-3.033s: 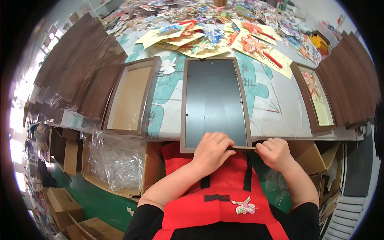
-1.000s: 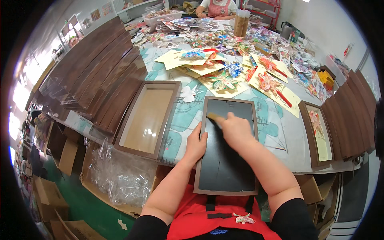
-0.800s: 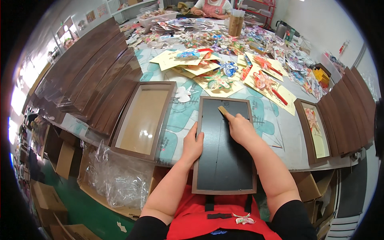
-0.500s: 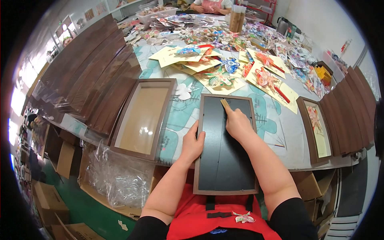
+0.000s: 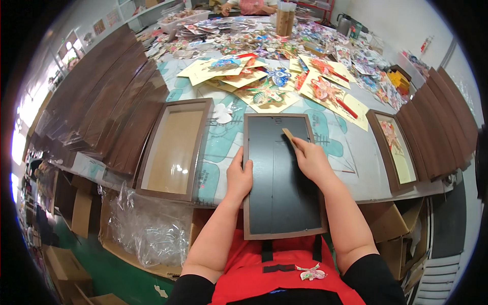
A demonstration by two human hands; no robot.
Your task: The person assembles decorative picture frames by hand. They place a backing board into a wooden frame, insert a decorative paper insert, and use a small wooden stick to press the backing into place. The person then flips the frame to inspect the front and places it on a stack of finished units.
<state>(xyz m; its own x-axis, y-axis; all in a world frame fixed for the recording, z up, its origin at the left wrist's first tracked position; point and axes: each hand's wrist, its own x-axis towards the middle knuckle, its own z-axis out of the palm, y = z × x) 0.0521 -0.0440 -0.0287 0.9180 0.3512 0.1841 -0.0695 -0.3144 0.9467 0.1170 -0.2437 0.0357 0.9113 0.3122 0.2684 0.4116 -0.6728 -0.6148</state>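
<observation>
A brown picture frame [image 5: 247, 213] lies face down at the table's near edge, its black backing board [image 5: 284, 203] upward and its lower end against my red apron. Along its left side my left hand [image 5: 239, 175] grips the rim, thumb on top and fingers at the outer side. My right hand [image 5: 311, 160] is closed on a short flat wooden stick [image 5: 288, 134], whose tip is over the upper right part of the backing. To the left, a brown frame with a beige inside [image 5: 175, 147] lies face up beside a white cut-out piece [image 5: 222, 114].
Cream cards with colourful figures [image 5: 269, 96] lie beyond the frame. Stacked brown frames stand at left [image 5: 101, 101] and right [image 5: 437, 127]; a framed card [image 5: 399, 147] leans at the right. Plastic wrap [image 5: 157, 229] fills a carton below. Another person [image 5: 251, 7] sits across the table.
The wooden stick has moved from the backing's top edge a little down and toward its right side. My left hand still grips the frame. The whole view has shifted slightly.
</observation>
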